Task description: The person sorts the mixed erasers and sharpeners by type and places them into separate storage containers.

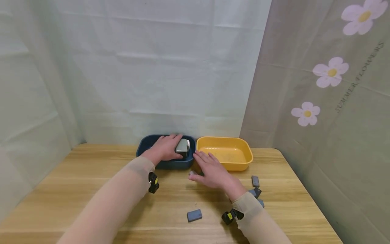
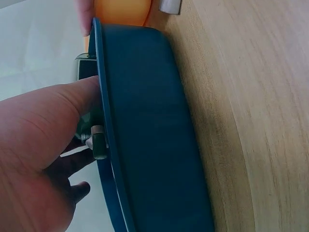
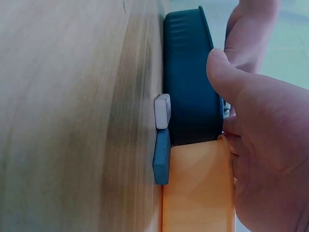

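Pale sheets hang behind a wood-grain desk, and a darker curtain with printed flowers and the words SUMMER FLOWERS covers the right side.

Near the far edge of the desk, a grey and black box sits in the right part of the blue bin, with a small white piece showing beside it. The person's left hand reaches over the near rim and grips the box, its fingers clamped on it: the thumb lies at the near side, the others toward the far side.

Just right of the blue bin stands the yellow bin. The right hand is in front of both, its fingers straight and the thumb spread apart from them. Its fingertips reach the rims where the bins meet; whether they touch cannot be told.

Seen from the right wrist, a white block and a teal block rest on the desk just before the bins. Nearer the person lies a blue-grey block. More blocks lie right of the right hand, some partly hidden by the forearm. Black cameras sit at both wrists, over beige sleeves.
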{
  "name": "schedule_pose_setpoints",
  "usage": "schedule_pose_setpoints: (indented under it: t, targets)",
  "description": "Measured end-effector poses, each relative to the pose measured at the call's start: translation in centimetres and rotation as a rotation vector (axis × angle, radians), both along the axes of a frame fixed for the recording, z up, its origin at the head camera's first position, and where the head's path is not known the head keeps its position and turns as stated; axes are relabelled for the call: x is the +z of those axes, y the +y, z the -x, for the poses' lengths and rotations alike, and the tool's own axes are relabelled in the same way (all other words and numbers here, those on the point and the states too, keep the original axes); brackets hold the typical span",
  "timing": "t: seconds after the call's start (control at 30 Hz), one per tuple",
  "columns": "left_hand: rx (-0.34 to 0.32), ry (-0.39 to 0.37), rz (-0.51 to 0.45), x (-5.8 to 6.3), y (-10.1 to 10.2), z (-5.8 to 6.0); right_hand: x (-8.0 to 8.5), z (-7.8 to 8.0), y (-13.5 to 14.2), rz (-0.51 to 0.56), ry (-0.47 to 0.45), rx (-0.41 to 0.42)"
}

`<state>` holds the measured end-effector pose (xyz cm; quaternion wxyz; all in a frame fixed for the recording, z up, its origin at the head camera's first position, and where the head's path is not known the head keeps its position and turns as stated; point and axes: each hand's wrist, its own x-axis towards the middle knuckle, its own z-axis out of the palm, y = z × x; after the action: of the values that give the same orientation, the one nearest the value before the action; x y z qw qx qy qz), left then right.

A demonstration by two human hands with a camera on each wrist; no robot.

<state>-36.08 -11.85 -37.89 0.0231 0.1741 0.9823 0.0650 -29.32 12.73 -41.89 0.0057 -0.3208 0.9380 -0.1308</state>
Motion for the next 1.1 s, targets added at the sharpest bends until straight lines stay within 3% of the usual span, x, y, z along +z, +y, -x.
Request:
schedule_pose_setpoints:
  t: [0.37, 0.63, 1.1]
  targets:
    - [0.004, -0.019, -0.009, -1.0, 0.2, 0.7, 0.1, 0.0, 0.0, 0.0, 0.012, 0.023]
    - [-0.032, -0.009, -0.006, -1.0, 0.6, 0.8, 0.1, 0.1, 0.0, 0.001, 0.006, 0.014]
    - [-0.026, -0.054, 0.023, -1.2, 1.4, 1.0, 0.1, 0.1, 0.1, -0.017, 0.021, 0.026]
